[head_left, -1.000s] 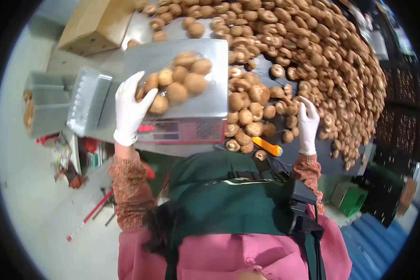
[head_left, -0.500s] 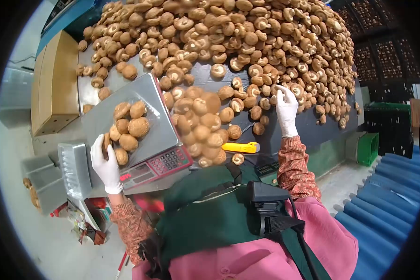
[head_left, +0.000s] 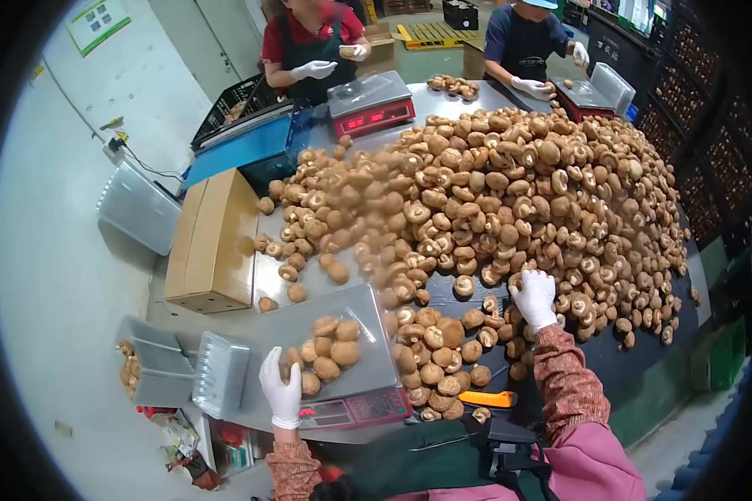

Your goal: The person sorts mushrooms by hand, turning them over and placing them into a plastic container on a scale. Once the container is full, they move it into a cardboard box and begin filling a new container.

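Note:
My left hand [head_left: 281,389], in a white glove, is at the left edge of the scale's metal plate [head_left: 342,311]. Its thumb and fingers close around a brown shiitake mushroom [head_left: 292,357] beside a small group of mushrooms [head_left: 329,349] on the plate. My right hand [head_left: 534,298], also gloved, reaches to the near edge of the big mushroom heap [head_left: 510,192]. Its fingers are curled over a mushroom [head_left: 516,281], partly hidden by them. Between my hands, several loose mushrooms [head_left: 430,355] lie right of the scale, near a yellow cutter [head_left: 487,399].
A cardboard box [head_left: 213,242] stands left of the heap. Clear plastic trays [head_left: 221,374] are beside the scale. Across the table, two people in aprons work at a second scale [head_left: 372,117] and a third scale [head_left: 585,98]. Stacked crates [head_left: 685,100] line the right.
The view has tilted up, bringing the far table side and two co-workers into sight. My left hand stays by the scale's mushrooms; my right hand has curled tighter at the heap's edge.

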Demonstrator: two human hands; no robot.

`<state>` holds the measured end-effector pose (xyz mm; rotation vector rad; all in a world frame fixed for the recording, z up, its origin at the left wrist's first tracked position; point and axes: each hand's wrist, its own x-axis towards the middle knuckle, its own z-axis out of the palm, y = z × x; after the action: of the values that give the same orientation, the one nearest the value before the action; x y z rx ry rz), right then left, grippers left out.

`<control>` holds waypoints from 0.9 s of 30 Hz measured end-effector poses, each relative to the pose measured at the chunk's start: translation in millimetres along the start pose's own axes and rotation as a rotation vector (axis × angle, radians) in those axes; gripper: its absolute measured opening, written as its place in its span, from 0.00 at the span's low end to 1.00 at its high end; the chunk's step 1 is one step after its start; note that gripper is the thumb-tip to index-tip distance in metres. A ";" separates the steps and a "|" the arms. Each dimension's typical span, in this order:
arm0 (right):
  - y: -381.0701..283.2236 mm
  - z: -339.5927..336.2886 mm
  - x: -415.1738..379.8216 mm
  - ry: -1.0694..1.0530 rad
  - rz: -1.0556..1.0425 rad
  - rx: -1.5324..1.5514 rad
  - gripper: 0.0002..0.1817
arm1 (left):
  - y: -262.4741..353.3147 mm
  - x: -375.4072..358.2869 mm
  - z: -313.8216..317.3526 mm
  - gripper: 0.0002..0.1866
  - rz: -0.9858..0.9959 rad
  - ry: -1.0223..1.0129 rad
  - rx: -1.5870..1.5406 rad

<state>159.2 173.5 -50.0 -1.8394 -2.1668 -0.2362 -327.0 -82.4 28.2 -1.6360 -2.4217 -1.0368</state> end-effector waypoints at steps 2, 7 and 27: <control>-1.5 0.8 5.7 -0.070 -0.018 -0.048 0.17 | 0.9 -4.4 -7.1 0.25 -0.028 -0.004 -0.019; 2.0 10.8 3.8 -0.047 -0.024 -0.058 0.16 | 8.0 -18.1 -17.8 0.23 -0.059 0.062 -0.057; 101.7 -62.1 -119.0 0.270 0.617 0.609 0.09 | 66.1 -19.4 -6.5 0.20 0.019 -0.058 -0.127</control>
<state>283.3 60.5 -35.8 -1.8493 -1.2191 0.2658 -265.1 -87.2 58.8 -1.7477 -2.4166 -1.1789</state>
